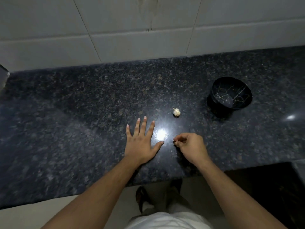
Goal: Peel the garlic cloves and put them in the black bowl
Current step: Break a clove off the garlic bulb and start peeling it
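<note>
Fingers [145,124] of the left hand [140,146] lie straight and spread, palm down on the counter, grasping nothing. Fingertips [176,142] of the right hand [191,146] are curled inward with thumb and forefinger drawn together; whether they pinch some tiny scrap cannot be told, for nothing shows between them.

The small whitish garlic bulb [176,112], papery skin and stem tuft intact, sits alone just beyond both hands, touched by neither. It appears whole, with no loose cloves or peel visible around it.

Farther right and a little back stands the round black bowl with pale marble-like veins [237,105], well apart from the bulb; its visible interior holds no cloves.

Judging from this, the task looks barely begun: the bulb is yet to be picked up, broken apart and peeled, and every clove is yet to reach the bowl.

All of it rests on the dark speckled polished granite counter [82,113], a bright light reflection between the hands, with pale wall tiles [132,30] behind.
</note>
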